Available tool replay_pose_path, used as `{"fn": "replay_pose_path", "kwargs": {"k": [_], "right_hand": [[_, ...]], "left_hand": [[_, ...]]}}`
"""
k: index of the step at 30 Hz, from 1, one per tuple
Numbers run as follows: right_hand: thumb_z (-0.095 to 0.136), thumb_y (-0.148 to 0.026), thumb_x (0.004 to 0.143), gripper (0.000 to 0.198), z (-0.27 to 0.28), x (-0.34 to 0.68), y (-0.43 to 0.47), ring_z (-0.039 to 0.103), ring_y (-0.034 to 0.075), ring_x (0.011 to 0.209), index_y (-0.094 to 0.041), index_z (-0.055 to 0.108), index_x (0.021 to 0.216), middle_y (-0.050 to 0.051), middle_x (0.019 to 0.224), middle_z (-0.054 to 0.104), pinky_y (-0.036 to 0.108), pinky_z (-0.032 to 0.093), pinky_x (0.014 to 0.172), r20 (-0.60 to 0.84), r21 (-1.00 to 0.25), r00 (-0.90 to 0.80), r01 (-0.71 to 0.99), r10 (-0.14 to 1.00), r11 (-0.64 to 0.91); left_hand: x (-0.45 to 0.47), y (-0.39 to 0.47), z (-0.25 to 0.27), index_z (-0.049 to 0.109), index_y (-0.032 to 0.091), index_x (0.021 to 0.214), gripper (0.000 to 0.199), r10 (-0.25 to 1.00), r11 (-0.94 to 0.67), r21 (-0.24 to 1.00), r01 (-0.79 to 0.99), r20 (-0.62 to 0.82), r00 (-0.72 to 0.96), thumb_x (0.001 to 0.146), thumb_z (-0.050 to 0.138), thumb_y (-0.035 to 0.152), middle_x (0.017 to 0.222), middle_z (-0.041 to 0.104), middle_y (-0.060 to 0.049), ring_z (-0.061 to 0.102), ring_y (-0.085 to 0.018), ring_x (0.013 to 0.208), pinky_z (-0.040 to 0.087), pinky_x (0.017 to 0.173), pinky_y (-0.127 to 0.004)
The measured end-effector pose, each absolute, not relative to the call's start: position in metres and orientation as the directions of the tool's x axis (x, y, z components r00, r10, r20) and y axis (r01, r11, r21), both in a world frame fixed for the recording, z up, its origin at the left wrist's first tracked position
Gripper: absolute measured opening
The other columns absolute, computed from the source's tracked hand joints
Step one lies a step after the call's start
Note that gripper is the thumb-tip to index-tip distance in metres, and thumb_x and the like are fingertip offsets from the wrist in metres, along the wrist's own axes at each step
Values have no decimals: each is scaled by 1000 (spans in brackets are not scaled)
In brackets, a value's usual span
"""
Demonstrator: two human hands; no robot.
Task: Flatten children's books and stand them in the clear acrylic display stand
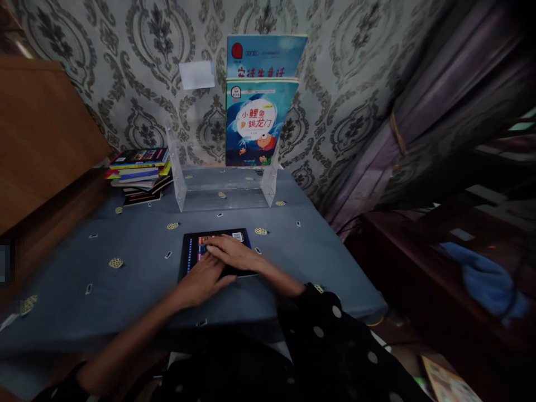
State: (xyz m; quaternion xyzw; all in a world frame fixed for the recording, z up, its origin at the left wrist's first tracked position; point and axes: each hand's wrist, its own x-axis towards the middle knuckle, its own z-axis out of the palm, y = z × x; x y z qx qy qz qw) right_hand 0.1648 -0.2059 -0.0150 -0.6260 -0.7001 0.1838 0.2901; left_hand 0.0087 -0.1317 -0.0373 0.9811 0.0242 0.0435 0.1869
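A dark book (188, 252) with a barcode and a small colored picture lies flat on the table near its front edge. My left hand (206, 280) rests on the book with its fingers stretched out and the thumb apart. Crossing over it, my right hand (231, 251) lies flat, its fingers over those of my left hand. Together they cover much of the book's middle. Behind the book stands a clear acrylic rack (221, 200), holding a blue picture book (256, 131) upright at its right end, with a taller blue book (268, 53) behind that one.
A stack of books (140, 170) sits at the back left of the blue patterned tablecloth (138, 279), beside a wooden panel (42, 134). A patterned wall closes off the back. To the right hang a tied curtain (402, 123) and a dark red surface with a blue cloth (486, 279).
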Motion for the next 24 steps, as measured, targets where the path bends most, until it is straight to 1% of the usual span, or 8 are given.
{"fn": "replay_pose_path", "kwargs": {"k": [4,8,11,14,16,19,22,24], "right_hand": [[43,-29,102,38,-27,159,-235,54,24,132,-16,58,135,15,138,61,45,42,113,328,-620,198,783,924,53],[47,-27,100,34,-32,142,-262,53,23,131,-20,59,131,14,139,58,45,43,111,407,-625,281,780,869,40],[47,-24,100,28,-28,127,-274,64,20,106,-20,63,122,10,116,67,37,52,96,345,-692,268,720,900,51],[50,-22,98,23,-30,120,-273,64,18,88,-19,67,112,6,98,69,33,53,85,255,-779,292,627,922,16],[54,-25,95,21,-37,120,-266,64,17,83,-18,68,108,5,91,69,33,53,81,174,-872,343,489,923,-18],[63,-36,90,26,-49,124,-253,66,17,76,-16,67,106,3,84,67,33,56,74,-37,-996,367,64,930,-65],[79,-43,77,42,-54,127,-243,71,17,79,-16,63,105,3,87,68,35,58,80,-188,-927,339,-371,922,-53],[85,-42,71,49,-51,129,-239,73,19,82,-16,61,104,5,89,70,38,58,86,-244,-844,313,-535,918,-42]], "left_hand": [[18,-98,-51,34,17,152,61,83,-968,247,49,129,988,103,35,52,159,36,-15,29,-24,150,20,123,-48],[30,-69,-55,31,16,155,65,166,-975,165,145,120,979,103,31,54,161,31,-14,25,-25,151,19,123,-48],[39,-54,-51,34,13,154,69,263,-959,131,250,84,961,101,30,57,162,30,-16,24,-27,152,21,121,-49],[45,-43,-46,35,14,153,78,332,-940,108,325,55,942,96,35,67,162,29,-17,23,-32,152,23,119,-53],[48,-37,-42,36,15,153,83,365,-928,93,360,50,930,92,39,72,161,30,-18,24,-35,151,25,117,-55],[51,-30,-33,37,14,152,83,405,-912,78,402,33,914,91,44,70,157,38,-21,35,-36,145,31,113,-53],[54,-26,-24,40,15,149,78,426,-904,63,423,34,904,90,49,65,144,53,-20,51,-37,131,40,104,-49],[57,-26,-20,44,15,146,76,433,-901,58,430,60,900,89,52,64,135,58,-19,54,-37,123,43,99,-47]]}}
